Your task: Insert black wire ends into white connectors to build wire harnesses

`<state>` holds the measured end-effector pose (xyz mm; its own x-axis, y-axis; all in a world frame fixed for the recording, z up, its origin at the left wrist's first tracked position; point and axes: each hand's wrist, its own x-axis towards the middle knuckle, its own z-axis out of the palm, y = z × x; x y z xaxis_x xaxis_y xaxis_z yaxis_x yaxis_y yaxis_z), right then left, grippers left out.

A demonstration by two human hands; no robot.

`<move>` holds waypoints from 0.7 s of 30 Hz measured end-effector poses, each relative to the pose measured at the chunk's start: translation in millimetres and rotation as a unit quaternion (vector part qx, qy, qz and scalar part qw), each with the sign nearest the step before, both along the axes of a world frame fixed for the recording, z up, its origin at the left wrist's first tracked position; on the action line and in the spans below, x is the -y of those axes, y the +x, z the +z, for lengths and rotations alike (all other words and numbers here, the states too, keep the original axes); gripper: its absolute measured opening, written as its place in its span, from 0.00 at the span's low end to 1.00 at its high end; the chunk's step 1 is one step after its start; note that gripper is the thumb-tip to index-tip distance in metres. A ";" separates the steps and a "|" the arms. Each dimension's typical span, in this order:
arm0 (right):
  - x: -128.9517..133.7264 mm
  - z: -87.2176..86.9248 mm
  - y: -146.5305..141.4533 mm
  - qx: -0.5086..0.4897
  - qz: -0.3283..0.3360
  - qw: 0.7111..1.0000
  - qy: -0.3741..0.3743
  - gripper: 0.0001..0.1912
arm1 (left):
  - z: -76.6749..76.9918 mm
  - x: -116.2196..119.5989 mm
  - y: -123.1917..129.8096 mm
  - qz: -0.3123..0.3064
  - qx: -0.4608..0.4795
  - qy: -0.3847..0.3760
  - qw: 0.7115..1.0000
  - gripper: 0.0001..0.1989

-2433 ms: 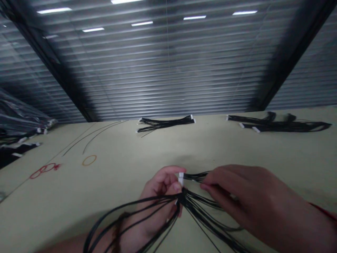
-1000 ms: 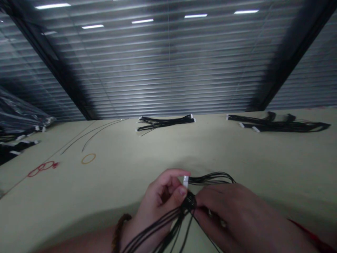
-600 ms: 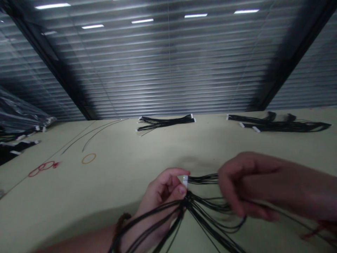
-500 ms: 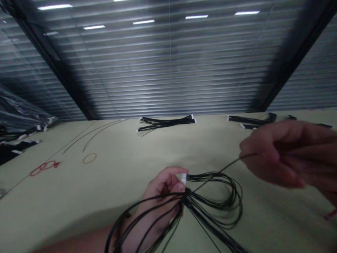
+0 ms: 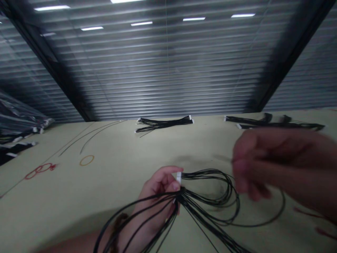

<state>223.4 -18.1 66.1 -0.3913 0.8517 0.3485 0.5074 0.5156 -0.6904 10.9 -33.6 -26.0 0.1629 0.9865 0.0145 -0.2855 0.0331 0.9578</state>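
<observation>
In the lower middle, my left hand (image 5: 158, 196) pinches a white connector (image 5: 179, 177) between thumb and forefinger. Black wires (image 5: 210, 172) loop out from it to the right and gather at a dark knot (image 5: 180, 192) just below. More strands fan down past my wrist and toward the bottom edge. On the right, my right hand (image 5: 263, 165), smeared by motion, has its fingertips closed on a thin black wire (image 5: 222, 158). The wire's blurred end sticks out to the left, and its length curves round below the hand back to the bundle.
Along the table's (image 5: 113, 186) back edge lie a wire harness (image 5: 165, 123) and further harnesses (image 5: 247, 121). On the left are a yellow rubber band (image 5: 86, 160), red loops (image 5: 39, 170), loose wires (image 5: 86, 137) and a clear plastic bag (image 5: 21, 112). Window blinds (image 5: 165, 70) rise behind.
My right hand has turned over and shifted slightly left. The wire end in its fingers, formerly running into the bundle, is now outside it, pointing left. My left hand keeps its hold.
</observation>
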 end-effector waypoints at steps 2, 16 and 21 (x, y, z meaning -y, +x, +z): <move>10.8 -7.8 -20.7 0.040 0.037 0.998 -0.016 0.09 | 2.6 0.7 -0.4 -0.007 0.009 0.007 1.000 0.11; 17.3 -32.6 -29.7 0.130 0.027 0.986 0.102 0.07 | 7.4 6.9 -2.6 -0.020 -0.004 0.000 1.000 0.10; 16.8 -34.6 -29.7 0.142 0.033 0.984 0.107 0.07 | 5.3 6.8 -1.3 -0.032 0.010 0.016 0.999 0.08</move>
